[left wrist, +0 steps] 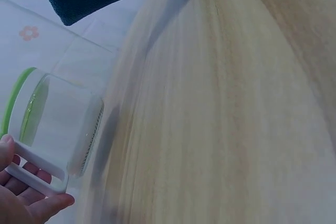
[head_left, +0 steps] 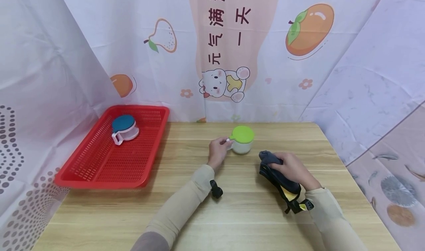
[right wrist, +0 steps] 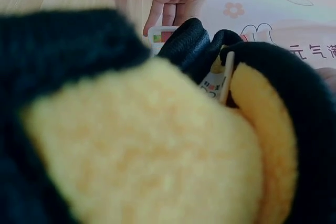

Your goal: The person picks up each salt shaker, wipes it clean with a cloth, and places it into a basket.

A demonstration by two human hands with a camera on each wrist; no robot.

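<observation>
A clear container with a bright green lid (head_left: 242, 134) and a white handle stands upright near the back of the table. My left hand (head_left: 218, 152) holds it by the handle; in the left wrist view, thumb and fingers close round the white handle (left wrist: 34, 174). I cannot tell whether its base touches the wood. To the right of it, my right hand (head_left: 293, 168) grips a folded dark blue and yellow cloth (head_left: 279, 175), bunched under the fingers. Most of the right wrist view is filled by this cloth's yellow side (right wrist: 152, 145), with the right hand largely hidden.
At the left is a red perforated basket (head_left: 103, 182). Inside it sits a similar clear container with a blue lid (head_left: 123, 122) and white handle. A printed curtain (head_left: 166, 77) hangs behind the wooden table (head_left: 239, 221). A black wrist device (head_left: 216, 189) sits beside the left cuff.
</observation>
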